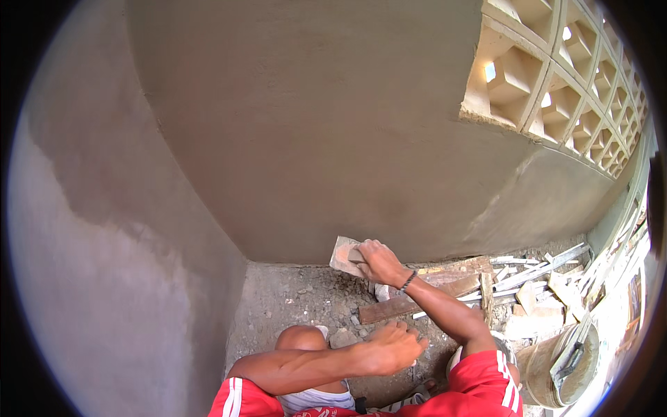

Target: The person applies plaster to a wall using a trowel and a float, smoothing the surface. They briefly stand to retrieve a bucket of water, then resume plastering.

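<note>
My right hand [381, 261] is closed round the handle of a plastering float [343, 256]. The float's flat, pale, mortar-smeared board is at the foot of a grey-brown plastered wall [313, 139], close to the floor. From this view I cannot tell whether its face touches the plaster. A dark bracelet circles my right wrist. My left hand [394, 347] is held over my lap with its fingers curled in; whatever they hold, if anything, is hidden. My left forearm crosses above my bent knee.
A second wall [125, 278], partly damp, meets the first at a corner on the left. Pale openwork blocks [514, 76] fill the upper right. Wooden planks [424, 295] and broken strips [542, 278] litter the floor at right, near a dirty bucket [556, 372].
</note>
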A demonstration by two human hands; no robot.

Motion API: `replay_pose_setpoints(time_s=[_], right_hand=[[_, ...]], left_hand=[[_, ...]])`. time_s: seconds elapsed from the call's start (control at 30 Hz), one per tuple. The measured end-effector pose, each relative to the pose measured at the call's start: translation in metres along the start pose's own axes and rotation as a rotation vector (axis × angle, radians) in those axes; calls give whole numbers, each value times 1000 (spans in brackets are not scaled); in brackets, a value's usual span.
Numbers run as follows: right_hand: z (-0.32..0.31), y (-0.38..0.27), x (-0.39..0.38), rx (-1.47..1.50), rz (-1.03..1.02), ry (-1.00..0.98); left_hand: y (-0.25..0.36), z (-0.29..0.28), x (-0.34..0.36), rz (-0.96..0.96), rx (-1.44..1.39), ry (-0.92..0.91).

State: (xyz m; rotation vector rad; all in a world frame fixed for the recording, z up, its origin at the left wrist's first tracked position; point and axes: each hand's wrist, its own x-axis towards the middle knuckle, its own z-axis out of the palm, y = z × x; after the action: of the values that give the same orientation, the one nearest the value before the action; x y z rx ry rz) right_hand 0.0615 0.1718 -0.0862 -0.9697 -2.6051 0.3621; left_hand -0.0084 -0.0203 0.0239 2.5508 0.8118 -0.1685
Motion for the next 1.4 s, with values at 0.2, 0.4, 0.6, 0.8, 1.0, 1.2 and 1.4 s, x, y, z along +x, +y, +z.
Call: replay_pose_setpoints(time_s=[0.2,0.4,0.6,0.8,1.0,1.2,1.4], right_hand=[[-60,8,-63,1897,181,459],[-87,46,-82,1488,275,1080],[-103,147,-98,444,624,1340],[-56,118,-40,173,567,1332],[47,74,-79,155,428,722],[-201,160,-122,12,335,1290],[-107,143,-56,19,427,1231]], left_hand=[[3,-2,-3,111,-8,3],[1,-1,9,75,-3,-13],[6,-7,3,79,9,-25],[7,-13,10,41,21,-89],[7,-8,43,65,48,-124],[-1,-10,27,73,-14,-102],[-2,-12,19,-22,15,-103]])
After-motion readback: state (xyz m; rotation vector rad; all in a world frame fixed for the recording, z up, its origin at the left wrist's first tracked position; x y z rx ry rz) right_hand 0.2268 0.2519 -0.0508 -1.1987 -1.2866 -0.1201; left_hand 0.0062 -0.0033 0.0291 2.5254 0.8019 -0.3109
